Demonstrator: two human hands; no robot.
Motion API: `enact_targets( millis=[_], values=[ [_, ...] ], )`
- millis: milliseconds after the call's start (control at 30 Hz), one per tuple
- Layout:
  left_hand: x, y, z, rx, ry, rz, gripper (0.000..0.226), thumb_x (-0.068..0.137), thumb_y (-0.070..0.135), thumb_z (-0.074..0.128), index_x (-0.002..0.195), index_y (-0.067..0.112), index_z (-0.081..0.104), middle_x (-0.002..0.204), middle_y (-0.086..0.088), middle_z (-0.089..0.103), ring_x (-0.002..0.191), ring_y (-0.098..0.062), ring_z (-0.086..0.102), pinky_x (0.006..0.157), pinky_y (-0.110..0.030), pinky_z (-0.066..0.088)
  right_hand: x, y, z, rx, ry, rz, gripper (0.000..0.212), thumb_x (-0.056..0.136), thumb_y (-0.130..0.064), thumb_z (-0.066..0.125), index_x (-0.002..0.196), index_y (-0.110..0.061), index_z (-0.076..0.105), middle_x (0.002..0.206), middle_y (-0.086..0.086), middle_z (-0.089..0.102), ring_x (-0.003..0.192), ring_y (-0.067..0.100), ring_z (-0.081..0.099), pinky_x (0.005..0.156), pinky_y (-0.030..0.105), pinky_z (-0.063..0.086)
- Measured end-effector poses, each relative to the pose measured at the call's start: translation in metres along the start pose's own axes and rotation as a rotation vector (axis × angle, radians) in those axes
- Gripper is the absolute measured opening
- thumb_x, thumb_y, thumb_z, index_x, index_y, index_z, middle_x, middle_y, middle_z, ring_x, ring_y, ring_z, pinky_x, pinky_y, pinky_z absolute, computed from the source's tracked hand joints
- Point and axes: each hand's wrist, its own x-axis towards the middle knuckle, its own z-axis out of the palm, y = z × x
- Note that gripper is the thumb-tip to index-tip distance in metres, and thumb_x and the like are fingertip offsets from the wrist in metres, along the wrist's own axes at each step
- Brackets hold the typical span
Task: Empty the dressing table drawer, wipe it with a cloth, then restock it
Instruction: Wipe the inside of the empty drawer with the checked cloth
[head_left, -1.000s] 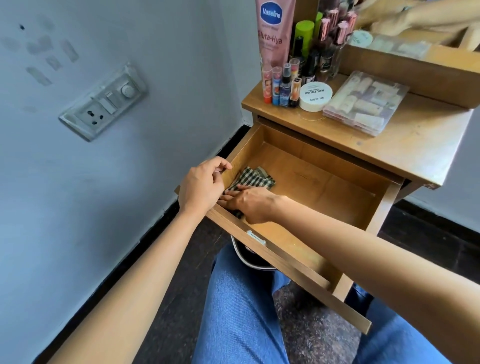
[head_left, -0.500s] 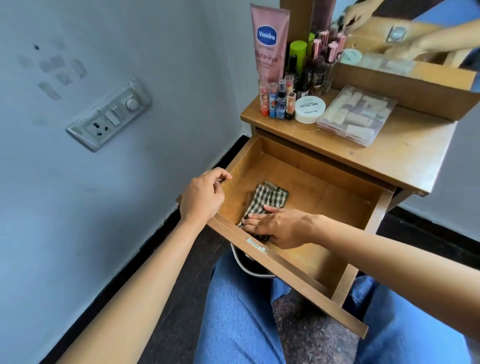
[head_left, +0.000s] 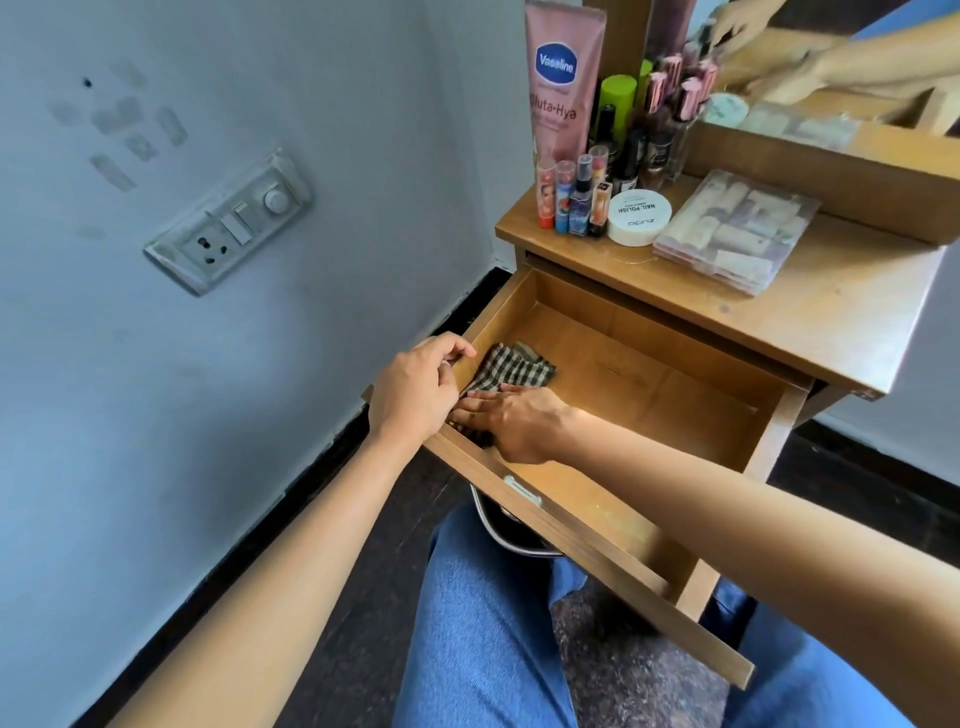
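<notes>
Drawer (head_left: 649, 410) pulled open under desk (head_left: 831, 317), checked cloth (head_left: 514, 370) in drawer's near-left corner, right grip (head_left: 511, 423) flat on cloth, fingers straight, pressing it down, left grip (head_left: 415, 395) curled over drawer's left wall.

A pale blue wall (head_left: 156, 415) fills the left half of the frame. In the upper left it has several grey smudges (head_left: 119, 135) and one small dark spot (head_left: 86, 82). Left of centre sits a white switch plate (head_left: 228, 221) with a socket, a rocker switch and a round dial (the plate looks a little dusty). A black skirting (head_left: 291, 483) runs along the foot of the wall, beside the dark floor (head_left: 883, 493). At the bottom centre are blue jeans (head_left: 483, 623), with a curved metal tube (head_left: 498, 535) just above them.
</notes>
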Motion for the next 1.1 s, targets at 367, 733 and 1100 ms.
enact_targets(
  millis=[367,733,1100],
  values=[
    [0.002,0.0,0.0,-0.011,0.022,-0.014,0.033,0.091,0.007,0.048,0.101,0.034,0.064,0.104,0.012,0.07,0.085,-0.01,0.066,0.06,-0.018,0.046,-0.012,0.051,-0.036,-0.002,-0.011,0.244,0.063,0.097,-0.025,0.039,0.153,-0.026,0.011,0.161,-0.004,0.01,0.148,0.013,0.008,0.12,0.036,0.01],
    [0.003,0.002,0.001,-0.02,0.041,-0.02,0.033,0.09,0.007,0.046,0.098,0.032,0.065,0.104,0.012,0.07,0.086,-0.01,0.066,0.062,-0.022,0.05,0.006,-0.014,-0.016,0.072,-0.126,-0.016,0.071,0.089,-0.011,0.039,0.154,-0.021,0.013,0.161,0.001,0.01,0.148,0.017,0.007,0.121,0.039,0.008],
    [0.002,0.001,-0.002,-0.051,0.011,-0.002,0.035,0.09,0.005,0.047,0.097,0.033,0.066,0.102,0.013,0.071,0.086,-0.006,0.066,0.064,-0.021,0.052,-0.04,0.001,-0.019,0.029,-0.191,-0.1,0.06,0.096,-0.012,0.039,0.152,-0.023,0.02,0.16,0.0,0.017,0.148,0.015,0.011,0.121,0.038,0.009]
  ],
)
